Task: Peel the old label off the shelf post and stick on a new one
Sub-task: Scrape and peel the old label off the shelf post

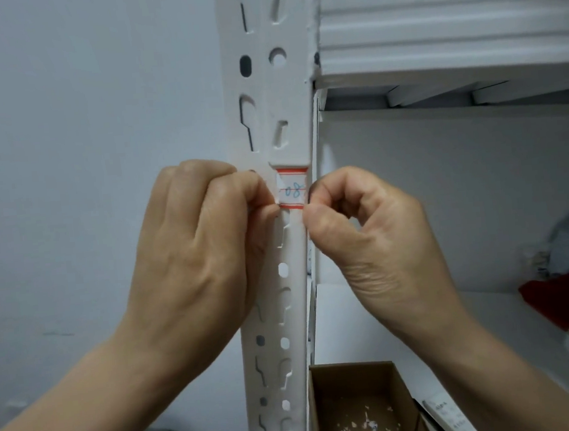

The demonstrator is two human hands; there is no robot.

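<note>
Student: Shelving fills most of the view. Which parts are which?

Tutor: The largest area is the pale blue-grey painted wall point(76, 96) on the left. To its right stands the white metal shelving unit point(452, 70), seen here as a horizontal beam with a stack of white ribbed foam sheets point(447, 12) lying on the level above it. Its upright, the white slotted metal shelf post point(294, 90), runs from top to bottom through the centre and is punched with round holes and keyhole slots.

Student: And lower down?

Tutor: An open brown cardboard box point(356, 379) stands just right of the post's foot, with small pale paper scraps point(356, 425) on its bottom. A piece of red fabric point(565, 297) lies at the right edge, well apart from the post.

Student: Where is the task's thing?

Tutor: The small white paper label with red border lines and blue handwriting point(293, 189) sits on the front face of the post at mid-height, between the two hands. Most of it lies flat, but its left edge is turned up off the metal.

Student: What is each hand doing?

Tutor: The left hand point(204, 253) is curled, and its thumb and forefinger pinch that lifted left edge. The right hand point(374, 238) is also curled, with thumb and forefinger tips at the label's right edge on the post's corner. Whether it grips the label or only presses it cannot be told.
</note>
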